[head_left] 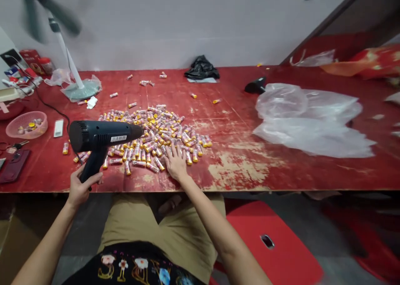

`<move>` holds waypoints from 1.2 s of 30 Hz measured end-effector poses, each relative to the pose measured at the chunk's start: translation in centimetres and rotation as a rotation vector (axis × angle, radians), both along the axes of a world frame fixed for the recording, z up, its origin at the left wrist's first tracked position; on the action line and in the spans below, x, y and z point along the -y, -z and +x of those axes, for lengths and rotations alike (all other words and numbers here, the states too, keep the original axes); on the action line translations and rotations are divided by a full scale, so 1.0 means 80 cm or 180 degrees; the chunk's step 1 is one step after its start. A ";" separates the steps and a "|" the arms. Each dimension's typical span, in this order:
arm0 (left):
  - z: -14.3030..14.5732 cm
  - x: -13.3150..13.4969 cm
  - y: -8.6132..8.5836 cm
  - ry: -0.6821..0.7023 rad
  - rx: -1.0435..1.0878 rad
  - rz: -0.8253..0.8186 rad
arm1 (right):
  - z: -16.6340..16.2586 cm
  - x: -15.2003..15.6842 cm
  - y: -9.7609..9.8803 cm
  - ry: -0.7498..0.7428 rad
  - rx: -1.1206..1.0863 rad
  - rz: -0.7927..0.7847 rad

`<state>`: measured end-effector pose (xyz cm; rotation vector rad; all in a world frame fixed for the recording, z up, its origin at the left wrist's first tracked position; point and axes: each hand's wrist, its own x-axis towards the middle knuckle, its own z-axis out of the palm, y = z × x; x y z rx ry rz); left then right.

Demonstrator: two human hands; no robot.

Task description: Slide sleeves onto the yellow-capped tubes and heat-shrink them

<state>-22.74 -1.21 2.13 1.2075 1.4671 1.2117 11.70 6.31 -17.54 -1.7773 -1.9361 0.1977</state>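
Note:
My left hand (80, 186) is wrapped round the handle of a dark heat gun (103, 136) at the table's front edge. Its nozzle points right, over a wide pile of small clear tubes (146, 145) with yellow caps and pinkish contents. At the pile's near right side, my right hand (175, 163) lies with its fingers stretched out, the tips touching some tubes. Nothing is visibly gripped in it, though the palm side is hidden.
A pink basket (26, 128), a phone case (15, 166) and a spinning fan (78, 89) stand left. Stray tubes and a black plastic bag (202, 68) lie farther back. Clear plastic bags (312, 122) cover the right side. A red stool (275, 239) is below.

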 end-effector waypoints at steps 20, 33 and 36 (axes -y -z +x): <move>0.076 -0.079 0.007 -0.0010 -0.0349 -0.0339 | 0.113 -0.153 -0.007 -0.0572 -0.0711 -0.0063; 0.097 -0.123 -0.001 0.0199 -0.0589 -0.0135 | 0.150 0.019 -0.011 -0.0211 -0.0709 0.0199; 0.102 -0.142 -0.009 0.0300 -0.0522 -0.0029 | 0.200 0.069 0.023 0.0701 -0.0639 0.0239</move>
